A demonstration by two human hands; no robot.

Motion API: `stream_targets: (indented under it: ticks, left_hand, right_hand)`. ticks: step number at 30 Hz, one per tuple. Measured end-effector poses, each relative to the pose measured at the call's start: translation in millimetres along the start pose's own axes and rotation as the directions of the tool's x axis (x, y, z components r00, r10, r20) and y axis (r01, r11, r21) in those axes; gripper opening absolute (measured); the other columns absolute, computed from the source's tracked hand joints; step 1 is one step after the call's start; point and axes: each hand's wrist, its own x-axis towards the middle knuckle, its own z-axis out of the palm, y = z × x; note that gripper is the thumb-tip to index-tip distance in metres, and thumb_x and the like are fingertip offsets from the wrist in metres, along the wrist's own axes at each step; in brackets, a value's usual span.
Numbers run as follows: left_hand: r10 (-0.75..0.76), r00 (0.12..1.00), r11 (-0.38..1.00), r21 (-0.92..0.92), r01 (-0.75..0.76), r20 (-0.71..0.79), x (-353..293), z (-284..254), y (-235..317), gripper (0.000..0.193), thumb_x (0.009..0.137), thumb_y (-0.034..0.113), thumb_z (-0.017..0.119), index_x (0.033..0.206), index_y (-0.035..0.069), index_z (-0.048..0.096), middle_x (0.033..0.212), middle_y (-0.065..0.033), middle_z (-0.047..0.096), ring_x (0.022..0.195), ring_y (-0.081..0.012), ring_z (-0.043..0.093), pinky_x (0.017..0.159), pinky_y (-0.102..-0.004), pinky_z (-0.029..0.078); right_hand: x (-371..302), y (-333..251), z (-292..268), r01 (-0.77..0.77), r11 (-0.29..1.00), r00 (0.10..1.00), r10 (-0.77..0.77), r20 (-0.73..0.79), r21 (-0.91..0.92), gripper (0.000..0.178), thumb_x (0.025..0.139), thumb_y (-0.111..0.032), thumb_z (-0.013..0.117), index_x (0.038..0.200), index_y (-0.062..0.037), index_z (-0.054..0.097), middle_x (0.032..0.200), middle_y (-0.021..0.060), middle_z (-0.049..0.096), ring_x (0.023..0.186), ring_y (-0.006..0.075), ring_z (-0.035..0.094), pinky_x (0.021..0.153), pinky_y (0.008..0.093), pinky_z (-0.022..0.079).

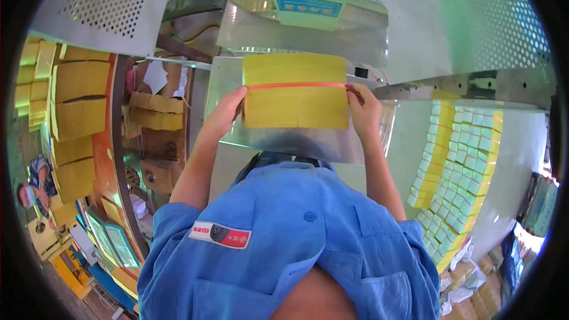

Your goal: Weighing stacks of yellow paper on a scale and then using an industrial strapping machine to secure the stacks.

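Note:
A flat yellow rectangular bundle lies before me on a shiny metal table. One red strap crosses its top from side to side. My left hand is closed on the bundle's left edge, its fingertips at the strap's end. At the opposite edge, my right hand grips the bundle with bent fingers near the strap. The bundle's underside and some of my fingertips are hidden.
Beyond the bundle stands a machine with a metal cover. A metal rail juts out at right, above rows of strapped white-and-yellow bundles. Yellow-brown stacks and a wooden shelf stand left. Another person is far left.

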Motion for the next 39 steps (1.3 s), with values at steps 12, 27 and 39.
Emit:
stream_targets:
  ticks: [12, 27, 39]
  left_hand:
    - [0.238, 0.955, 0.861, 0.493, -0.124, -0.175, -10.1, 5.2, -2.6, 0.047, 0.099, 0.038, 0.046, 0.117, -0.002, 0.062, 0.108, -0.0103, 0.067, 0.100, -0.0176, 0.060, 0.092, -0.0326, 0.043]
    - [0.472, 0.771, 0.862, 0.405, -0.303, -0.427, -16.5, 9.5, -44.7, 0.036, 0.099, 0.033, 0.050, 0.106, -0.001, 0.063, 0.086, -0.0041, 0.062, 0.083, -0.0107, 0.057, 0.072, -0.0282, 0.046]
    - [0.001, 0.969, 0.993, 0.111, 0.027, -0.245, 46.9, -12.7, -10.8, 0.055, 0.097, 0.046, 0.042, 0.128, 0.003, 0.054, 0.120, -0.0098, 0.060, 0.110, -0.0190, 0.054, 0.094, -0.0371, 0.042]
  right_hand:
    - [27.4, -11.2, -14.2, 0.444, 0.848, 0.880, -0.353, 0.317, -0.289, 0.009, 0.082, 0.001, 0.060, 0.090, -0.0020, 0.059, 0.079, 0.0185, 0.062, 0.069, 0.0365, 0.061, 0.062, 0.0379, 0.049]
    - [21.2, 1.3, -15.6, 0.327, 0.917, 0.919, -0.251, 0.303, -0.230, 0.011, 0.086, 0.006, 0.058, 0.096, 0.0017, 0.060, 0.085, 0.0131, 0.068, 0.080, 0.0143, 0.067, 0.073, 0.0264, 0.052]
    - [40.5, 17.6, 11.4, -0.322, 0.937, 0.895, 0.348, 0.280, -0.136, 0.042, 0.099, -0.034, 0.045, 0.113, 0.0000, 0.065, 0.101, 0.0073, 0.067, 0.090, 0.0151, 0.060, 0.082, 0.0279, 0.046]
